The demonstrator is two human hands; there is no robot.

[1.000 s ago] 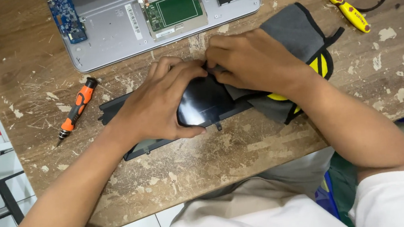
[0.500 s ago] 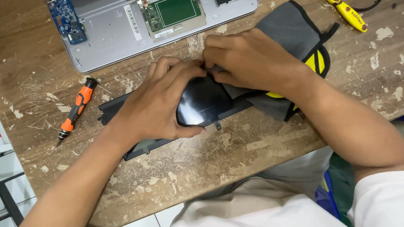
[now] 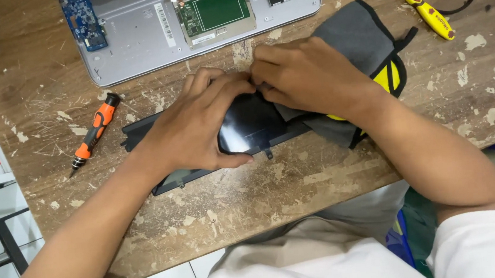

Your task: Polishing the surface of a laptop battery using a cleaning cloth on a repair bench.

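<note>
Black, glossy and flat, the long laptop battery pack [image 3: 247,130] lies on the scarred wooden counter [image 3: 298,182], pinned by the left hand [image 3: 190,126] clamped over it so the right hand [image 3: 307,75], fingertips pinched shut, can work its upper edge.

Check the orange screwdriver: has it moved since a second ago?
No. The orange screwdriver lies at the same slant on the wooden table, left of the black battery pack, same gap from the open laptop base.
</note>
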